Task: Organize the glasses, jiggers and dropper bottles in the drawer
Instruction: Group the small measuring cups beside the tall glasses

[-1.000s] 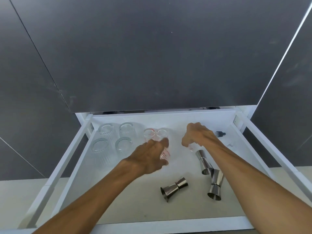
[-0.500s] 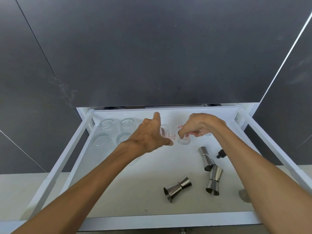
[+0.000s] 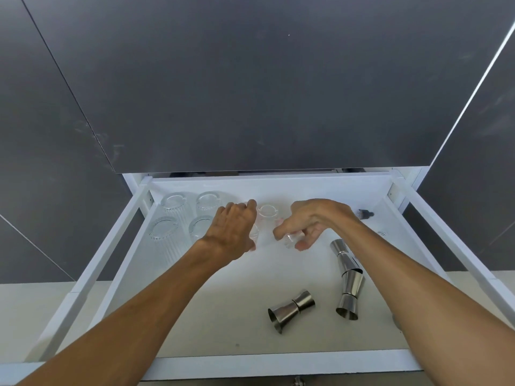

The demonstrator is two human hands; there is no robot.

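Observation:
The white drawer (image 3: 278, 363) is pulled open. Four ribbed glasses stand at its back left, among them one at the rear (image 3: 175, 202) and one nearer (image 3: 163, 229). A small measuring glass (image 3: 268, 213) with red marks stands at the back middle. My left hand (image 3: 234, 229) grips a second small glass (image 3: 254, 232), mostly hidden behind it. My right hand (image 3: 313, 220) holds a third small glass (image 3: 291, 238) between thumb and fingers on the drawer floor. Three steel jiggers lie at the right: one (image 3: 291, 310), another (image 3: 345, 256), the third (image 3: 350, 298). A dropper bottle (image 3: 365, 213) lies at the back right.
Dark grey cabinet fronts (image 3: 250, 93) rise behind and beside the drawer. White rails (image 3: 92, 274) run along both sides. A small clear item (image 3: 383, 233) lies by the right wall. The drawer's front left floor (image 3: 172, 324) is bare.
Both hands have lowered their small glasses toward the drawer floor beside the back-middle glass. The view has shifted slightly.

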